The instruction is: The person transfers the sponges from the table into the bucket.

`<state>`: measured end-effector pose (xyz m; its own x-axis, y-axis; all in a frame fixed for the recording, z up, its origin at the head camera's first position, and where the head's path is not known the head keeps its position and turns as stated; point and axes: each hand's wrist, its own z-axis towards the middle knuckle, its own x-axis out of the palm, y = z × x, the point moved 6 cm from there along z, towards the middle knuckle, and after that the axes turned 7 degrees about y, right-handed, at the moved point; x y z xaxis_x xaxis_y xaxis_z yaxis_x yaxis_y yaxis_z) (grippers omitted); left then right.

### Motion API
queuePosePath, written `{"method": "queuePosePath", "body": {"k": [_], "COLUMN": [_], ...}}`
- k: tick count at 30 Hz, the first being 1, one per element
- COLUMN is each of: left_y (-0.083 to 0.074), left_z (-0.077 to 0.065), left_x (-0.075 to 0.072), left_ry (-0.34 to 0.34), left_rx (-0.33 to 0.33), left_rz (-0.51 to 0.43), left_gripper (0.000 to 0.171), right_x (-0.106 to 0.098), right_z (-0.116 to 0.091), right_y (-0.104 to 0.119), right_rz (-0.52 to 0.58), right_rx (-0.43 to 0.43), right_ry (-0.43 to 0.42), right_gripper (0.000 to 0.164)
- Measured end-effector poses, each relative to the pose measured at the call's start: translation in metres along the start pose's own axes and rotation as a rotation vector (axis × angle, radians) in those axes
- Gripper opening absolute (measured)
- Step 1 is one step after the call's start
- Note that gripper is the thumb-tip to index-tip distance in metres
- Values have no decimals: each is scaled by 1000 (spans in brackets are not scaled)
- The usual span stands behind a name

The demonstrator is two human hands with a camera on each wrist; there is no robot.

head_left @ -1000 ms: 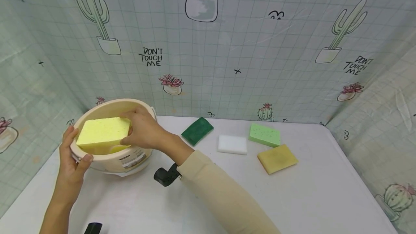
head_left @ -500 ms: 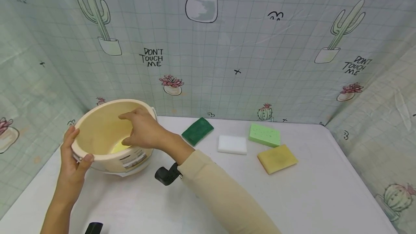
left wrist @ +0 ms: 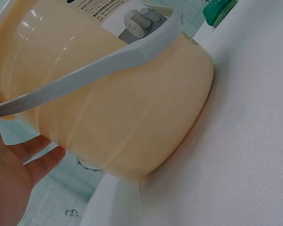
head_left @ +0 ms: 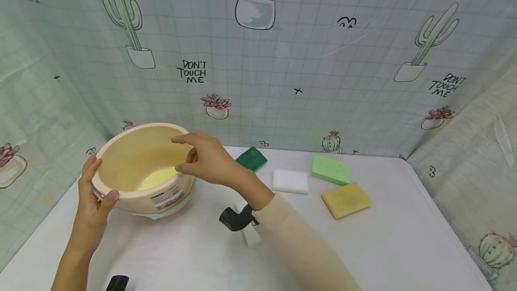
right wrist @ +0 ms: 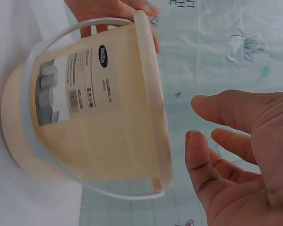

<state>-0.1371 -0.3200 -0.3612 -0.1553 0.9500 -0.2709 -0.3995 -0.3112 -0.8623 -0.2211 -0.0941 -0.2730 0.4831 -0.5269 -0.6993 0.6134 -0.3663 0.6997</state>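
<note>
A cream bucket [head_left: 171, 187] with a paper label stands at the left of the table, tilted slightly. My left hand [head_left: 92, 201] holds its left side at the rim, thumb at the front; in the left wrist view its fingers lie along the outer wall. Inside, a yellow sponge [head_left: 158, 178] lies on the bottom, partly hidden by the front wall. My right hand [head_left: 212, 158] is at the bucket's right rim, fingers loosely bent and apart, holding nothing. In the right wrist view there is a gap between this hand [right wrist: 245, 155] and the bucket's mouth.
To the right lie a dark green scouring pad [head_left: 251, 159], a white sponge [head_left: 290, 181], a light green sponge [head_left: 330, 169] and a yellow sponge [head_left: 346, 200]. Another white piece [head_left: 252, 235] shows beside my right forearm. A patterned curtain [head_left: 307, 57] borders the table.
The bright yellow sponge has left my right hand and is down in the bucket. The right hand has drawn back rightward out of the mouth. My left hand stays at the rim.
</note>
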Motion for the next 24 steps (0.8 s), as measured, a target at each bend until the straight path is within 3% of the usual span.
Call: {"method": "queuePosePath", "body": {"k": [7, 15, 24], "left_y": [-1, 0, -1], "left_z": [0, -1, 0], "left_x": [1, 2, 2], "left_ry": [4, 4, 2], "left_rx": [-2, -1, 14], "left_rz": [9, -14, -61], "left_gripper": [68, 68, 67], "right_x": [-15, -29, -34], "right_z": [-33, -71, -106], "right_y": [-12, -34, -57], "right_rz": [38, 67, 65], "right_rx": [-34, -1, -5], "right_ry": [-48, -127, -175], "right_gripper": [55, 54, 52]}}
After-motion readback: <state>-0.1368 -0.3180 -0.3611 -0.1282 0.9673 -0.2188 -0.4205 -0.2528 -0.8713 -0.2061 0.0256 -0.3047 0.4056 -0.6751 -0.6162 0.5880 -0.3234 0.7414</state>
